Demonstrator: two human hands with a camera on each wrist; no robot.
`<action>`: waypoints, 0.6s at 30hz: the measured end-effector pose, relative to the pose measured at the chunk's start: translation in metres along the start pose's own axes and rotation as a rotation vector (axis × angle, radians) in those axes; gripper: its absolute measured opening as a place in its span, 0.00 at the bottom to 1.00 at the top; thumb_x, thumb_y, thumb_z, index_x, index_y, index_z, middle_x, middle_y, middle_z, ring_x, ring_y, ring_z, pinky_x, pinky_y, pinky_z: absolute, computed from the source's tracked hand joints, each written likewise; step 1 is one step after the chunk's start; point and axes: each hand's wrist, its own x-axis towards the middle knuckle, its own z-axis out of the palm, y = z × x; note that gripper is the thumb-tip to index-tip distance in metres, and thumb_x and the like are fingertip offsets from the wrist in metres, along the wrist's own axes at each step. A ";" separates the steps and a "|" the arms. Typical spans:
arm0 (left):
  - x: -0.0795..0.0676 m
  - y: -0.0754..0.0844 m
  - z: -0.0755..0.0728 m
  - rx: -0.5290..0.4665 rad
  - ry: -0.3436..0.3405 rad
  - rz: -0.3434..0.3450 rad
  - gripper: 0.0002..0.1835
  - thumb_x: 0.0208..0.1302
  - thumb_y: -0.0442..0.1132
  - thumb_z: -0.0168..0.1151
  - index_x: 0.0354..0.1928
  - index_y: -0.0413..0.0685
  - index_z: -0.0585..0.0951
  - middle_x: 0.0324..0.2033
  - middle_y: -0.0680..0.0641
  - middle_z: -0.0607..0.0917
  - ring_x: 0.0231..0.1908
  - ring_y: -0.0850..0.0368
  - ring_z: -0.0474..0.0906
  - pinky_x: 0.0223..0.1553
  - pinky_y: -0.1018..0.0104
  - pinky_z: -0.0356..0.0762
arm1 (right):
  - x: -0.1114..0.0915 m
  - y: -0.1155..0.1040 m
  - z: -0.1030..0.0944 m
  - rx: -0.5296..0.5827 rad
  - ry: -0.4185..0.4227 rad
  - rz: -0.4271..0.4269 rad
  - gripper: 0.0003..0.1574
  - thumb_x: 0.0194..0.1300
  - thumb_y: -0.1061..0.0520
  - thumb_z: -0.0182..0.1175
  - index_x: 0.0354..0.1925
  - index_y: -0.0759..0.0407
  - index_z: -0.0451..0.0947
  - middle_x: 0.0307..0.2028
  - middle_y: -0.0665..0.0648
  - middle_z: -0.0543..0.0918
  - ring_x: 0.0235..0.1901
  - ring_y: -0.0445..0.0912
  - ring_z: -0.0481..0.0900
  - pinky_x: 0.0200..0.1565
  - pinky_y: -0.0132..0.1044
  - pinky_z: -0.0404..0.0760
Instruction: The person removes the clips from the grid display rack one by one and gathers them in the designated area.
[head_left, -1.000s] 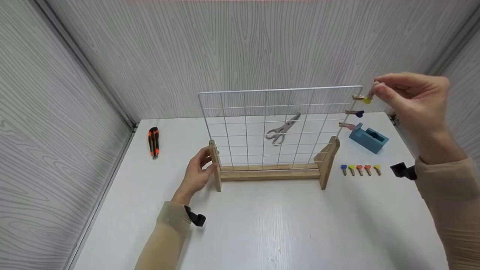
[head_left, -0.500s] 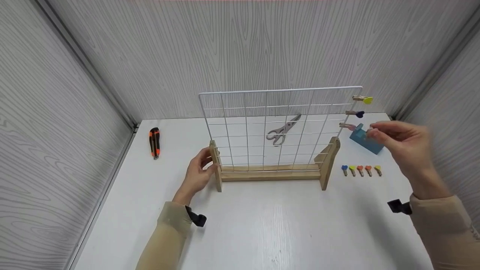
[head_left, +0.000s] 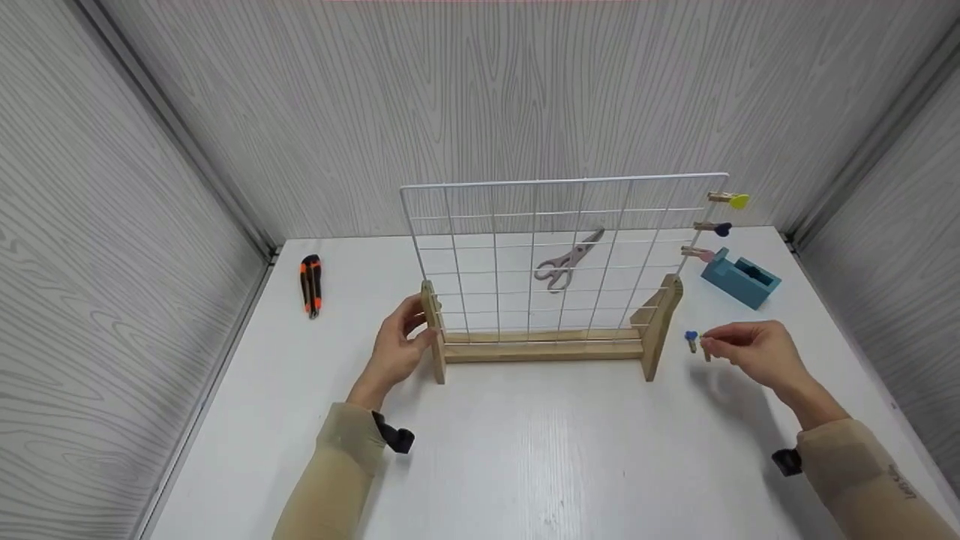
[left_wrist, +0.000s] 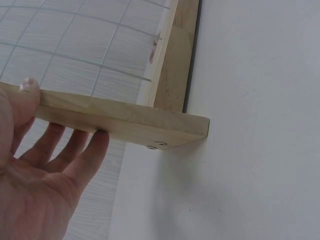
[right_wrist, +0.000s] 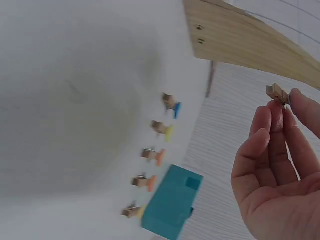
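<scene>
A white wire grid point(head_left: 531, 181) stands upright in a wooden stand point(head_left: 544, 351). My left hand point(head_left: 396, 346) holds the stand's left side piece point(left_wrist: 115, 115), thumb on one face and fingers on the other. Between thumb and fingertips, my right hand point(head_left: 761, 354) pinches a small wooden clothespin point(right_wrist: 276, 93); its head is hidden. In the right wrist view, several heart-topped clothespins lie in a row, among them a blue one point(right_wrist: 170, 104) and an orange one point(right_wrist: 152, 154); in the head view the hand covers most. Yellow point(head_left: 727, 199), dark blue point(head_left: 712, 228) and pink point(head_left: 697, 253) clothespins are clipped on the grid's right edge.
A teal tape dispenser point(head_left: 741, 279) sits at the back right of the white table point(head_left: 540, 450). Grey scissors point(head_left: 568, 261) lie behind the grid. An orange and black box cutter point(head_left: 310, 286) is at the left. Grey wood-grain panels point(head_left: 480, 97) enclose the table.
My right hand has come down from beside the grid's top right corner, past the tape dispenser, to the row of clothespins. The left hand has stayed on the stand.
</scene>
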 end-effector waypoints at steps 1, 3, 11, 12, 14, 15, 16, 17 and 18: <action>0.000 0.000 0.000 -0.001 0.001 -0.001 0.32 0.77 0.23 0.63 0.80 0.41 0.73 0.76 0.34 0.79 0.80 0.32 0.74 0.81 0.41 0.79 | 0.002 0.006 0.002 -0.007 -0.030 0.041 0.27 0.80 0.45 0.71 0.63 0.63 0.89 0.44 0.43 0.95 0.44 0.42 0.87 0.43 0.30 0.89; 0.000 0.000 0.000 -0.006 0.003 0.005 0.32 0.77 0.23 0.63 0.79 0.40 0.73 0.76 0.34 0.79 0.80 0.31 0.74 0.81 0.41 0.80 | 0.006 0.016 0.006 -0.021 -0.073 0.106 0.28 0.79 0.45 0.72 0.64 0.64 0.89 0.44 0.47 0.94 0.44 0.46 0.84 0.41 0.32 0.88; 0.001 0.000 0.000 0.005 0.002 0.006 0.31 0.77 0.23 0.62 0.79 0.40 0.73 0.75 0.34 0.79 0.80 0.32 0.75 0.80 0.42 0.81 | 0.012 0.027 0.015 -0.090 -0.136 0.228 0.26 0.77 0.46 0.74 0.61 0.64 0.91 0.42 0.51 0.91 0.40 0.46 0.82 0.37 0.29 0.87; 0.001 0.000 0.000 0.007 0.002 0.001 0.31 0.77 0.23 0.62 0.79 0.41 0.73 0.75 0.34 0.79 0.80 0.32 0.74 0.80 0.43 0.80 | 0.012 0.027 0.016 -0.091 -0.136 0.234 0.25 0.76 0.47 0.74 0.60 0.64 0.91 0.41 0.51 0.91 0.40 0.46 0.82 0.37 0.29 0.87; 0.000 0.000 0.000 0.010 0.003 -0.003 0.31 0.78 0.23 0.62 0.79 0.42 0.73 0.76 0.35 0.79 0.80 0.32 0.74 0.81 0.42 0.80 | 0.013 0.026 0.017 -0.096 -0.137 0.238 0.25 0.76 0.48 0.75 0.60 0.64 0.91 0.42 0.53 0.91 0.39 0.46 0.83 0.37 0.29 0.87; 0.000 0.001 0.000 0.010 0.004 -0.005 0.31 0.78 0.23 0.62 0.79 0.42 0.73 0.76 0.35 0.79 0.80 0.32 0.74 0.81 0.42 0.79 | 0.013 0.026 0.017 -0.100 -0.136 0.239 0.24 0.76 0.48 0.75 0.60 0.65 0.91 0.42 0.54 0.91 0.39 0.46 0.82 0.37 0.29 0.87; 0.000 0.001 0.000 0.009 0.004 -0.006 0.31 0.77 0.23 0.62 0.79 0.42 0.73 0.76 0.35 0.79 0.80 0.32 0.74 0.81 0.42 0.79 | 0.013 0.026 0.018 -0.102 -0.135 0.239 0.24 0.76 0.49 0.75 0.60 0.65 0.91 0.42 0.55 0.92 0.39 0.46 0.83 0.37 0.29 0.87; 0.000 0.000 0.000 0.008 0.005 -0.006 0.31 0.77 0.23 0.62 0.79 0.42 0.74 0.76 0.35 0.79 0.80 0.32 0.74 0.81 0.41 0.79 | 0.013 0.026 0.018 -0.104 -0.132 0.240 0.24 0.76 0.49 0.75 0.59 0.65 0.91 0.43 0.56 0.92 0.39 0.47 0.83 0.36 0.29 0.87; -0.001 0.000 0.000 0.006 0.006 -0.008 0.31 0.77 0.23 0.63 0.79 0.43 0.74 0.76 0.35 0.79 0.80 0.33 0.74 0.82 0.41 0.79 | 0.013 0.026 0.019 -0.107 -0.131 0.241 0.24 0.77 0.49 0.74 0.60 0.65 0.91 0.43 0.56 0.92 0.39 0.47 0.83 0.37 0.29 0.87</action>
